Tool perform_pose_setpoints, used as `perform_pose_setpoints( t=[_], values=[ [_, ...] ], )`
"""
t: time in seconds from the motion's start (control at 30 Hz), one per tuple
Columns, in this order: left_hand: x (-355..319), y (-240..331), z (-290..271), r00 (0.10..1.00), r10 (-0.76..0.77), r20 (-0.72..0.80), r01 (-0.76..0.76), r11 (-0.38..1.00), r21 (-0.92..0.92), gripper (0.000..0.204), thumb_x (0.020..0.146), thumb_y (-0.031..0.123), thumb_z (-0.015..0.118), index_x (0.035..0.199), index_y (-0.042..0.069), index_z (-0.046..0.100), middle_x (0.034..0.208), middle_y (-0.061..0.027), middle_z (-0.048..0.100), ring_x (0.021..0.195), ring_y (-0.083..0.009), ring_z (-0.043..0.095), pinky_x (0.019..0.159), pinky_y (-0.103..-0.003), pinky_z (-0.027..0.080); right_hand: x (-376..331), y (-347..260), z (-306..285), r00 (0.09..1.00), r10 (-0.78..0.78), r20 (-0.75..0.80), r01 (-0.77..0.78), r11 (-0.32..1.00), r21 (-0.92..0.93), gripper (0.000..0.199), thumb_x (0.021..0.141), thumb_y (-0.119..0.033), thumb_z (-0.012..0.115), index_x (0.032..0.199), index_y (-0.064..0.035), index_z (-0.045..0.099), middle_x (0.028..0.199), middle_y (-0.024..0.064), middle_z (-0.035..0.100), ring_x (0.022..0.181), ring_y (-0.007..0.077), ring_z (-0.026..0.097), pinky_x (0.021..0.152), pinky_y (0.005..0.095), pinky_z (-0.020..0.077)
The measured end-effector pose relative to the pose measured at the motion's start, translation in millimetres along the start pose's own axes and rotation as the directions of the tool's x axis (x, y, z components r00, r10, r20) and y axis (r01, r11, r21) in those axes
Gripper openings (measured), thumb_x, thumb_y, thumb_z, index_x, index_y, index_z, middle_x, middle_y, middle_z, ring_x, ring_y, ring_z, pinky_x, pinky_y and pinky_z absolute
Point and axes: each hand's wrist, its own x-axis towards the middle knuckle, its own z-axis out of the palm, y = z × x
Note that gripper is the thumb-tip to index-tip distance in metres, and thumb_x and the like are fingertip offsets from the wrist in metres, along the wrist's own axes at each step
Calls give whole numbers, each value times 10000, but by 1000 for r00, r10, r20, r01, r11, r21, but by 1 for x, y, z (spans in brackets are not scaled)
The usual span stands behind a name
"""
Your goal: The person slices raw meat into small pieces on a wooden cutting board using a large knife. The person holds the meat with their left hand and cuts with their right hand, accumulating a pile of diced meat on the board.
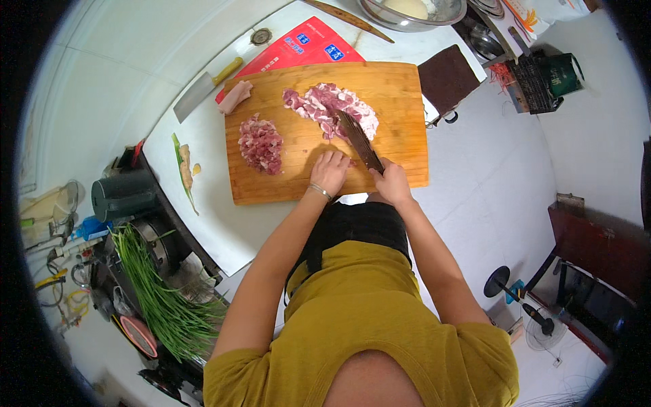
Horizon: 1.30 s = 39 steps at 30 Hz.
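Right hand (392, 182) clamped around the handle of a dark knife (359, 140), blade pointed away from the body and laid across the near edge of the sliced raw meat (332, 108). Left hand (330, 171) pressed flat on the wooden cutting board (400, 88), just beside the blade, fingers together and bent a little, gripping nothing; probably placed so to steady the meat while staying out of the edge. Thin bracelet (320, 192) worn on that wrist.

Diced meat (261, 144) heaped to the left of the left hand, apart from the slices, seemingly to separate finished pieces from unfinished ones. Pale strip of fat or skin (235, 96) put aside at the far left corner of the board. Cleaver with yellow handle (203, 88) left on the white table (217, 224) beyond that corner, away from both hands.

Flat red package (298, 47) with small blue and white labels tucked partly under the far edge of the board. Metal bowl (410, 15) with something pale inside farther away, ahead of the right hand. Dark brown square cloth or pad (447, 78) to the right of the board. Green and pale vegetable strips (184, 169) on the table to the left of the board; bundle of green chives (163, 298) lower, far left of the left arm.
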Motion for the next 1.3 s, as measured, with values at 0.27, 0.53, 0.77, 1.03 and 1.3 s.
perform_pose_setpoints(
  t=[0.27,0.53,0.77,1.03,1.3],
  values=[
    [11,-11,20,1000,-8,21,8,1000,-9,129,764,198,593,837,92,602,839,-73,572,824,-268,569,740,-388,450,-11,5,-5,999,43,11,-43,999,-1,264,794,-177,598,968,19,573,808,291,595,805,435,582,728,477,467],
    [-22,-33,-28,945,-258,201,265,964,-6,223,762,252,647,930,108,621,922,-93,548,879,-288,549,716,-413,467,-10,26,35,999,29,31,-26,995,-96,238,797,-196,596,884,20,548,779,277,604,763,438,593,705,501,474],
    [-36,-28,-16,986,-167,-30,167,986,-12,280,741,186,660,991,78,596,955,-86,532,914,-277,526,732,-395,474,-19,20,63,998,53,36,-46,982,-180,209,799,-193,590,842,7,548,740,275,594,734,437,592,666,514,474],
    [-41,-29,-8,978,-57,-200,50,998,-40,214,777,125,595,977,51,605,942,-83,562,879,-258,541,737,-355,480,-25,-4,57,991,76,113,-44,964,-261,175,802,-149,539,863,15,527,759,260,611,742,416,615,660,493,500],
    [-48,-52,12,990,74,-119,-84,993,-86,203,778,92,532,953,37,619,1006,-80,590,909,-258,550,769,-342,480,-5,0,91,992,-3,125,51,924,-380,149,751,-91,546,865,6,553,734,228,627,704,388,631,643,470,510]
  ],
)
